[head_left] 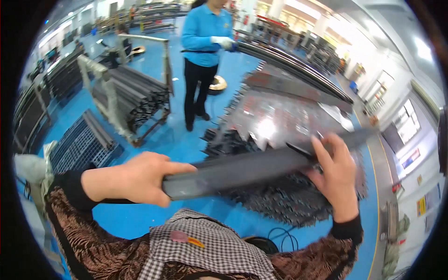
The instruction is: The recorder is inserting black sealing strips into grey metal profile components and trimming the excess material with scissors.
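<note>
I hold a long dark grey metal profile (pixel 252 167) across my front, slanting up to the right and blurred. My left hand (pixel 135 178) is closed around its near end. My right hand (pixel 333 175) grips it further along, fingers curled over the top. Below and behind the profile lies a large stack of similar dark and shiny metal profiles (pixel 280 121), their cut ends facing me.
A person in a blue top and white gloves (pixel 205 51) stands ahead on the blue floor (pixel 163 140), holding long profiles. A metal rack (pixel 130 93) loaded with dark profiles stands at left. A black cable (pixel 282 238) lies near my feet.
</note>
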The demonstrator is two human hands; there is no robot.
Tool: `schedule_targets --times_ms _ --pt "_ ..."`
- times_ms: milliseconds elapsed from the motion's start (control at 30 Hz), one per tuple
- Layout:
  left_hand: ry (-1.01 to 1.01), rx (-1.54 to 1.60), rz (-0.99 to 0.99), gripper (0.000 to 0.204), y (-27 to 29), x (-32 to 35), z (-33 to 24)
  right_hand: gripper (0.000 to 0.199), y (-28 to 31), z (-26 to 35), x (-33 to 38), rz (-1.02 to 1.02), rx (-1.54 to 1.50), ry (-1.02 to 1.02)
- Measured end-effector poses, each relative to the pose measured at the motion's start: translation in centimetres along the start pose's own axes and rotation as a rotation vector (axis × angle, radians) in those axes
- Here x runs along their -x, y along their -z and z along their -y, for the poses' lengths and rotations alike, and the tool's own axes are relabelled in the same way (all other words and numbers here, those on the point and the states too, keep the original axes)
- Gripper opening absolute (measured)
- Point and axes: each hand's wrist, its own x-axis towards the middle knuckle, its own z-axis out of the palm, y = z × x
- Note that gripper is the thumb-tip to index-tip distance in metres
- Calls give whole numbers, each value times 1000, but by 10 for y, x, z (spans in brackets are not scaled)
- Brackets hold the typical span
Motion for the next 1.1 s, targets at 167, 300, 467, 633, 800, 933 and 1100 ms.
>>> schedule_targets --times_ms 167,300,467,633,800,933,1100 --pt "-135 -135 188 68 13 23 63 28 12 29 18 296 -3 124" --pt "-278 -335 186 63 42 33 136 26 -15 24 81 734 10 49" --pt "-410 -586 125 56 76 16 227 24 -58 178 -5 1486 43 -176" --pt "-443 -712 52 45 100 -5 302 34 -131 245 6 1213 -259 -202" --pt "-177 -876 97 43 144 4 376 32 -223 300 -41 200 -561 -91" --pt "150 -512 -1493 51 106 29 438 31 -261 357 -120 86 -649 -119" --pt "166 1531 -550 57 9 38 464 31 -285 435 -227 76 -633 -147"
